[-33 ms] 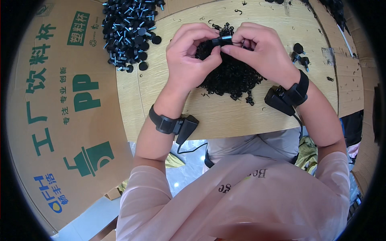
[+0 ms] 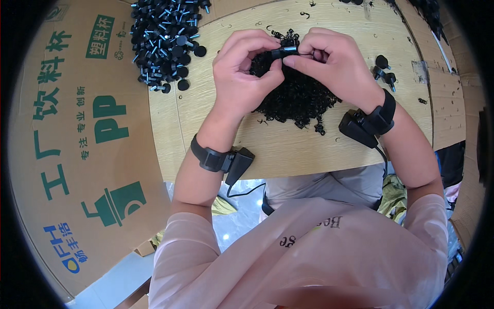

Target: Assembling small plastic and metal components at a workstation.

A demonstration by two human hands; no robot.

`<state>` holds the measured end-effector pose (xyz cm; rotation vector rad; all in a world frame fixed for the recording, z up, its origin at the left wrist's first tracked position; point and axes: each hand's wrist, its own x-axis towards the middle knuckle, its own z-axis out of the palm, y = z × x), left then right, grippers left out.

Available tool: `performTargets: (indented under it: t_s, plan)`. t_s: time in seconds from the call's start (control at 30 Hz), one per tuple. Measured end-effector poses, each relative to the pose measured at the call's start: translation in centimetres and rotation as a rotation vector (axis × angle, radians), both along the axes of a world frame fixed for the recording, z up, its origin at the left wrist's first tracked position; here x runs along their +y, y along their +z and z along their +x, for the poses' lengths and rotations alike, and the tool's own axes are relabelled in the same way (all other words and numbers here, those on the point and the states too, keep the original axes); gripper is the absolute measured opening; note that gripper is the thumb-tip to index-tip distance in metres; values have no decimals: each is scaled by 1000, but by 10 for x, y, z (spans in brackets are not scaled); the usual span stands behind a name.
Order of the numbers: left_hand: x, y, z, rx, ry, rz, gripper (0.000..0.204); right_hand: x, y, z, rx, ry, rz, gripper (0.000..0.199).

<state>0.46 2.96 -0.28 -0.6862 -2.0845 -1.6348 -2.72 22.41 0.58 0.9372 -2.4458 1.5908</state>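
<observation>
My left hand [image 2: 247,69] pinches a black-headed bolt [image 2: 284,52] between thumb and fingers, its bare metal shank lying sideways toward the right. Close against that shank, my right hand [image 2: 327,59] is closed, thumb and fingertips pressed together. A thin dark line shows at the right fingertips, too small to make out. Beneath both hands spreads a heap of curly black scraps [image 2: 298,98], partly covered by them. Each wrist wears a black strap with a box-shaped device on it.
At the far left of the wooden table [image 2: 206,149] lies a big pile of black-headed bolts [image 2: 164,41]. Several more bolts [image 2: 383,72] rest to the right. Stray scraps dot the tabletop. A printed cardboard sheet [image 2: 77,154] stands on the left; cables hang from both wrist devices.
My right thumb and fingers have shifted very slightly beside the bolt's shank. My left hand and the bolt look the same.
</observation>
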Motion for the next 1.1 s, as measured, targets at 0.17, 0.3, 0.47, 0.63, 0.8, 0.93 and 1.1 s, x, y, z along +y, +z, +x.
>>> performTargets:
  t_s: [0.17,0.3,0.47,0.63,0.8,0.93,1.1]
  plan:
    - [0,3,1,-24,-3,-19,36,3,-5,-5,-142,35,-149,35]
    - [0,1,-2,-18,-3,110,32,6,-9,-11,-291,73,-373,36]
    - [-5,1,-5,-38,34,130,32,6,8,-11,-374,48,-528,12]
    - [-4,4,-3,-46,49,142,31,9,10,-11,-689,172,-945,28]
    - [-3,2,-3,-45,34,104,31,20,11,-19,-669,161,-891,10]
    - [-2,0,-4,-31,47,89,31,8,2,-17,-434,130,-614,11]
    - [-4,0,-3,-27,76,37,29,5,9,-4,-146,48,-49,26]
